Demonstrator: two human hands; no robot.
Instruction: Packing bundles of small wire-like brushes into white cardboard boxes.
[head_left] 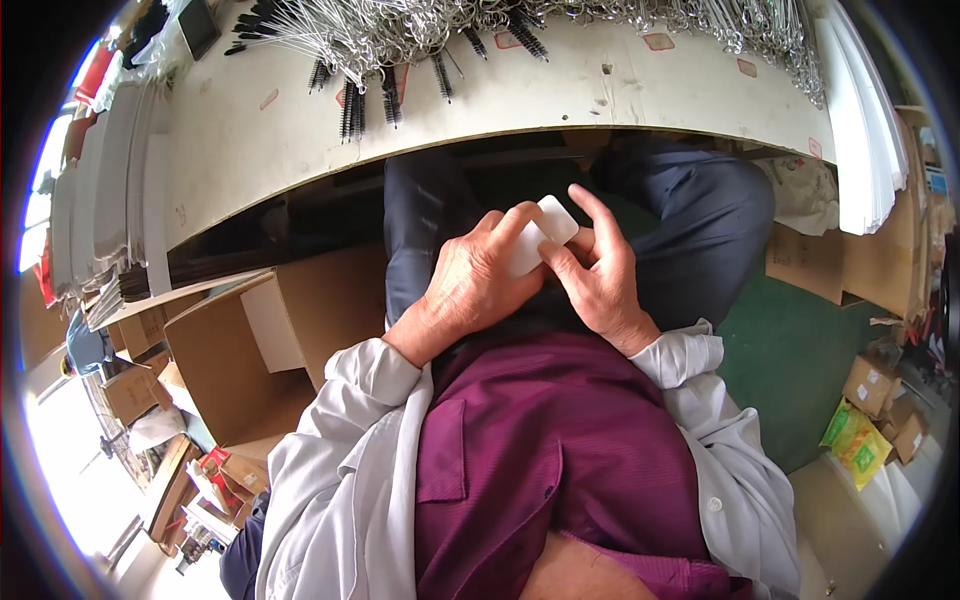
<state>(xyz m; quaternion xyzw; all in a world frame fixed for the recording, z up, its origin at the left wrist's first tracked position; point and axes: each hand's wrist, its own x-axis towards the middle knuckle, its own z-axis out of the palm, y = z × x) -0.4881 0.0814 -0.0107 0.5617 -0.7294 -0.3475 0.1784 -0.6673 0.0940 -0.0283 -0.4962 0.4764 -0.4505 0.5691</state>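
Above my lap, between my two hands, is a small glossy white case (558, 219) with rounded corners. It shows as two white parts at an angle, like a body and a lid; its exact kind I cannot make out. My left hand (470, 272) wraps its fingers round the lower part. From the other side my right hand (602, 278) pinches it, thumb against the middle near the joint, index finger raised off it. The palms and some fingers hide part of the case.
A pale worktable (480, 128) spans the far side, heaped with wire-handled brushes (400, 35) with black bristles. Stacks of white sheets (860, 130) stand at its ends. An open cardboard box (225, 350) sits at my left; smaller cartons (870, 385) and a yellow-green packet (858, 443) lie right.
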